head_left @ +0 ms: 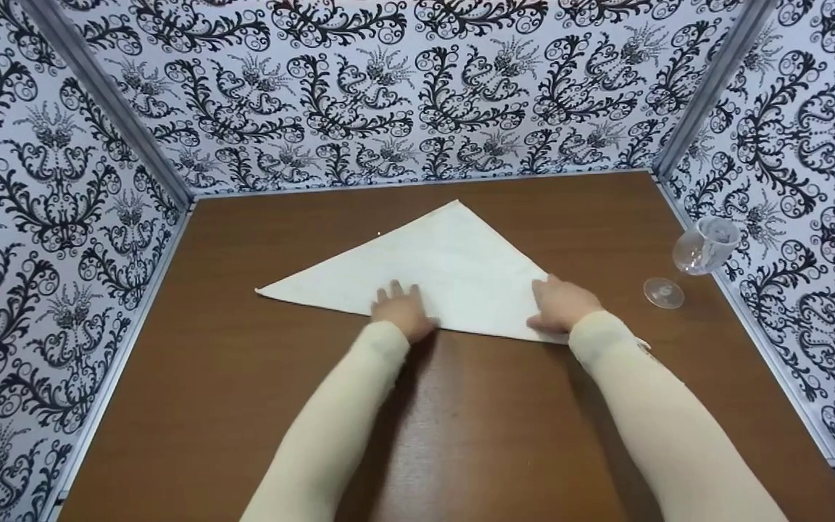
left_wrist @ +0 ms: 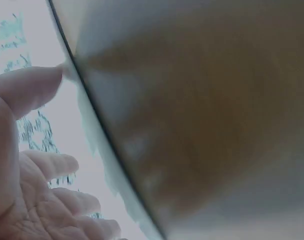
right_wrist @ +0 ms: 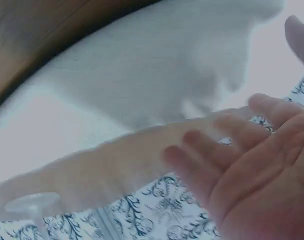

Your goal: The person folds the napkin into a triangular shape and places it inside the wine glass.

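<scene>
A white cloth [head_left: 454, 254], laid out in a triangle, lies on the brown table with one point toward the back wall. My left hand [head_left: 399, 313] is at the middle of its near edge, fingers spread over the fabric. Extended fingers of that hand [left_wrist: 37, 195] also show in the left wrist view. Toward the cloth's right corner is my right hand [head_left: 566, 306], which partly hides that corner with the forearm. In the right wrist view, this hand [right_wrist: 262, 165] has straight fingers and a raised thumb, and casts a shadow on the cloth [right_wrist: 157, 75].
A stemmed clear glass [head_left: 704, 250] is near the table's right edge, its foot [right_wrist: 34, 201] visible low in the right wrist view. Black-and-white patterned panels [head_left: 359, 87] wall the brown table [head_left: 475, 435] at the back and both sides.
</scene>
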`<control>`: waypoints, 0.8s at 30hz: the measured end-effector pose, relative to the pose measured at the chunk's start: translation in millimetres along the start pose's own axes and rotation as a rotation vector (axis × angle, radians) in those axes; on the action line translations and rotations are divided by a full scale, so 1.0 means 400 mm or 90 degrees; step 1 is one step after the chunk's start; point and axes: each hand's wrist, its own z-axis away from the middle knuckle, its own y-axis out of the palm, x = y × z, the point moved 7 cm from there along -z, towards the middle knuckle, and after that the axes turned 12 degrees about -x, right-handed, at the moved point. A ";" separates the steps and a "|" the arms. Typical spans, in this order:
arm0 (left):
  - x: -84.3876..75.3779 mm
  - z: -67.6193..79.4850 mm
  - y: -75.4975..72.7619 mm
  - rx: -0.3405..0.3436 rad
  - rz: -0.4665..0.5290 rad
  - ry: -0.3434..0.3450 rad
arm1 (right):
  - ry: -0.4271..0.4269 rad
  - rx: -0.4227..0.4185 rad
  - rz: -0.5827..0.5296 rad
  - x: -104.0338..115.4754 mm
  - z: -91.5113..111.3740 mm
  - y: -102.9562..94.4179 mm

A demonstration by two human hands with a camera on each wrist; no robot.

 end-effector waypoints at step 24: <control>-0.010 -0.019 0.059 0.043 0.046 -0.046 | 0.011 0.035 -0.031 0.013 0.006 0.036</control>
